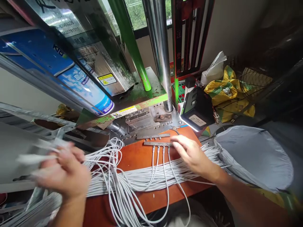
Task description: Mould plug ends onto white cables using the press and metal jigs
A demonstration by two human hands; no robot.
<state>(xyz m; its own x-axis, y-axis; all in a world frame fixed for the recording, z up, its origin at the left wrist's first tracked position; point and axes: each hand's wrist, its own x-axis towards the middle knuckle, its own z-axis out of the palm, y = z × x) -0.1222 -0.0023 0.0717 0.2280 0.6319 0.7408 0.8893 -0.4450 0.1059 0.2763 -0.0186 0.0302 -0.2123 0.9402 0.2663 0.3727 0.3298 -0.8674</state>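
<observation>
My left hand (pixel 65 171), smeared by motion, is closed around a bunch of white cables (pixel 50 148) whose ends stick out past the fingers. My right hand (pixel 189 154) grips the right end of a narrow metal bar (pixel 151 143) between thumb and fingers. Several white cables with small connectors (pixel 163 148) hang from that bar toward me. Just behind it lies a second metal bar (pixel 153 136) with small pegs along its edge. A thick bundle of white cables (pixel 146 176) stretches across the orange-brown tabletop (pixel 132 154), and loose loops fall over its front edge.
Behind the tabletop stands a press with a metal mould block (pixel 139 119), a steel column (pixel 163 56) and a green rod (pixel 132 47). A blue spray can (pixel 87 85) leans at left. At right are a black lamp (pixel 196 108), yellow bags (pixel 227 88) and a white cloth-covered hoop (pixel 255 154).
</observation>
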